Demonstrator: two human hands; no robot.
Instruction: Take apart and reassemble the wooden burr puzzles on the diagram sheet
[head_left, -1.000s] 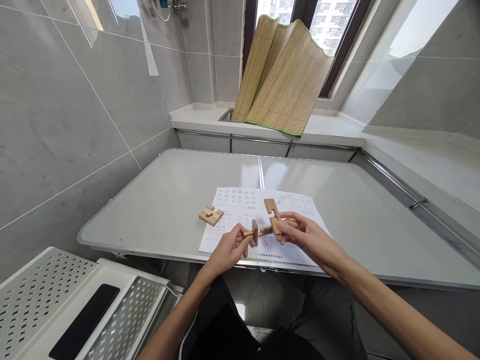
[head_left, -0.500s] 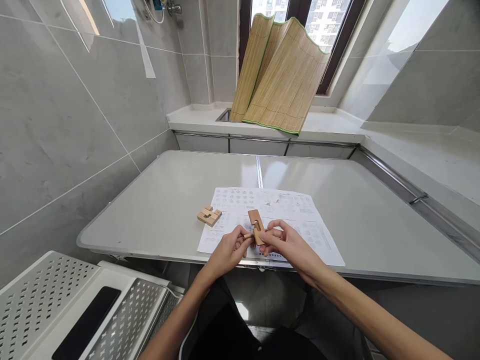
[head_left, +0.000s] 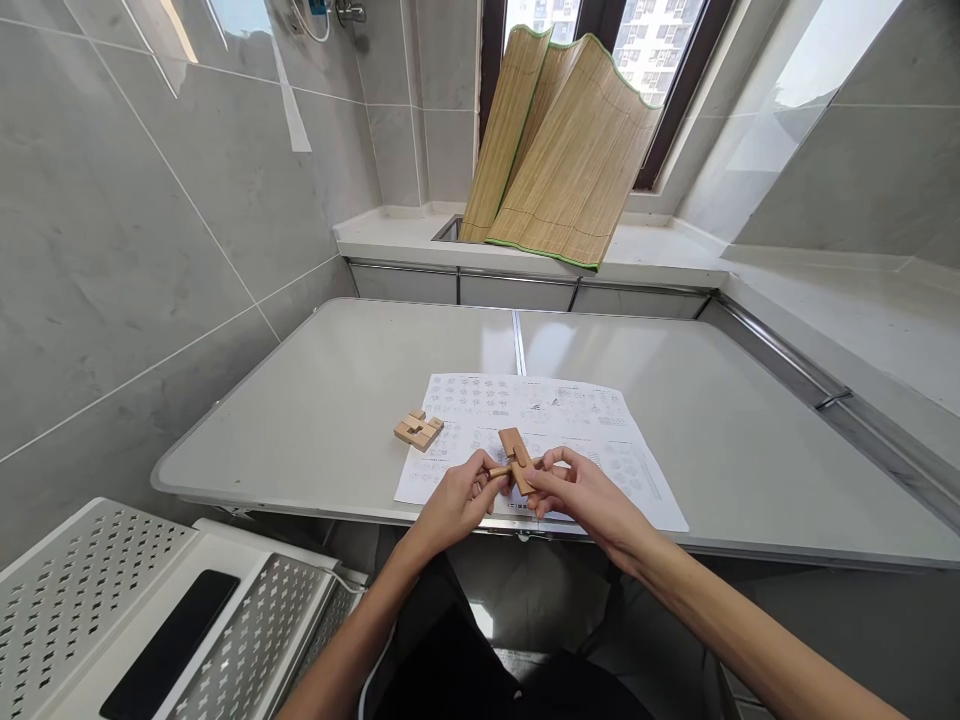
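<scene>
My left hand (head_left: 463, 497) pinches a thin wooden stick (head_left: 500, 471) between thumb and fingers. The stick's right end meets a flat, notched wooden puzzle piece (head_left: 516, 450), which leans up and to the left. My right hand (head_left: 571, 487) grips this notched piece near its lower end, thumb on top. Whether the stick passes right through the notch is hard to make out. To the left lies a small assembly of wooden puzzle blocks (head_left: 418, 432), partly on the printed sheet (head_left: 592, 440). Both hands are just above the sheet's near edge.
The sheet lies on a white folding table (head_left: 360, 360) with a seam down its middle. A folded bamboo mat (head_left: 570, 150) leans against the window. At lower left, a black phone (head_left: 171, 640) rests on a white perforated surface (head_left: 75, 570).
The notched piece has tilted and shifted slightly right and down with my right hand, and more of the stick shows at its notch. My left hand stays nearly still.
</scene>
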